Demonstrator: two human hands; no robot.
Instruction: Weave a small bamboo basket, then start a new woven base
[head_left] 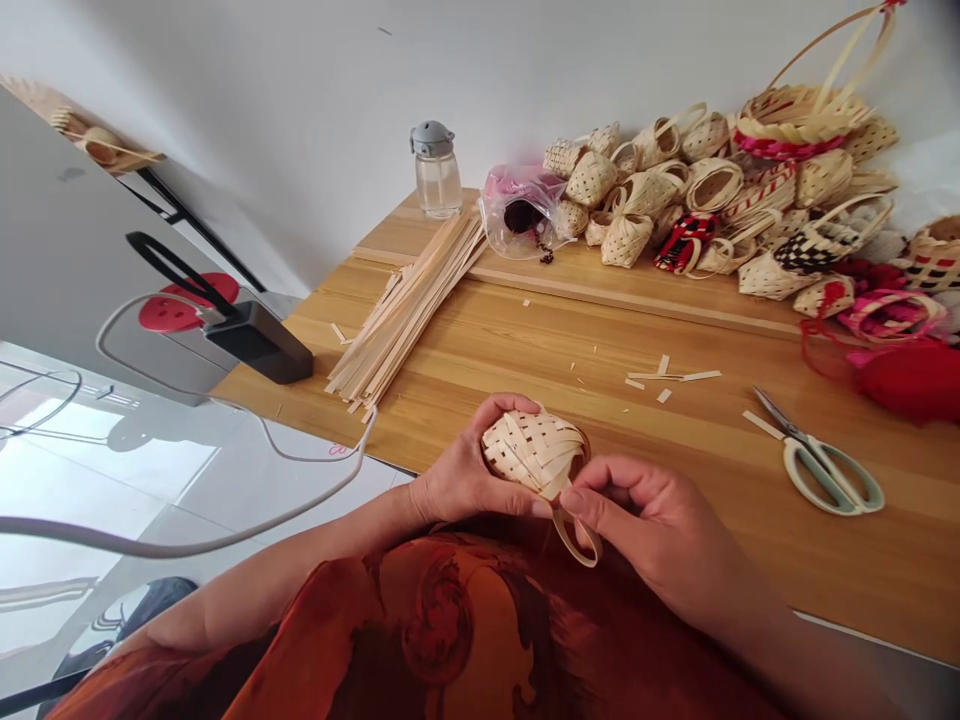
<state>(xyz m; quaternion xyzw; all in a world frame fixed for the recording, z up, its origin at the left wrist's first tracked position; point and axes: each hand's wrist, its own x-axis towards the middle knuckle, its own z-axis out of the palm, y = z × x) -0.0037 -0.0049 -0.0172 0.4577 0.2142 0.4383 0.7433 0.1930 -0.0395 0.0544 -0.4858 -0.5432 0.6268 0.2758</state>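
A small woven basket (534,450) of pale strips is held just off the table's near edge, above my lap. My left hand (480,470) wraps round its left side, thumb below and fingers behind. At its right end my right hand (637,510) pinches a strip by the rim between thumb and forefinger. A looped strip (577,540) hangs below the basket, between my hands. Scissors (829,465) with pale green and white handles lie on the table to the right, blades slightly apart.
Long flat strips (412,310) lie bundled on the wooden table (525,350). Behind are a bottle (436,180), a plastic bag (521,215) and many woven baskets (660,190). Red yarn (911,380) sits at right. A black power bank (259,340) with a white cable stands left.
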